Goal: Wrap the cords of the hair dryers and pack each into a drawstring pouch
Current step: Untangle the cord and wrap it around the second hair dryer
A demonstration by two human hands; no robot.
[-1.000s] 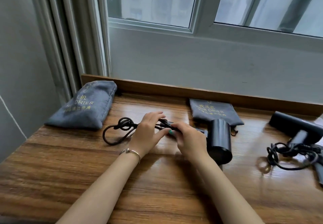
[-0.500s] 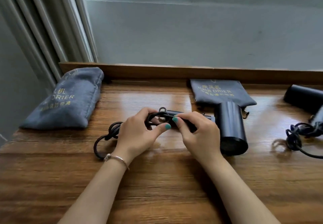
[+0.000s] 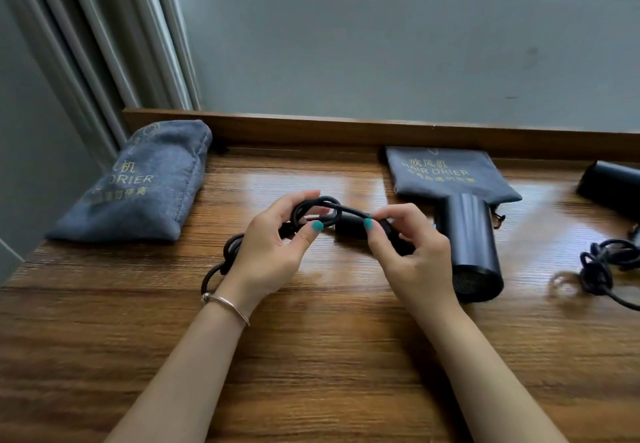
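A black hair dryer [image 3: 472, 242] lies on the wooden table [image 3: 311, 356], its handle pointing left toward my hands. My left hand [image 3: 273, 248] holds a loop of its black cord [image 3: 318, 209]; more cord trails down to the left of my wrist. My right hand [image 3: 412, 252] pinches the cord against the dryer's handle. An empty grey drawstring pouch [image 3: 446, 174] lies flat just behind the dryer. A filled grey pouch [image 3: 145, 186] lies at the far left.
A second black hair dryer [image 3: 613, 186] sits at the right edge, with its tangled cord [image 3: 606, 262] in front of it. A raised wooden rail [image 3: 346, 131] borders the table's back, below a grey wall and window frame.
The view has tilted down and closed in on the table. My left hand has lifted the cord into a loop near the handle, while my right hand stays on the handle.
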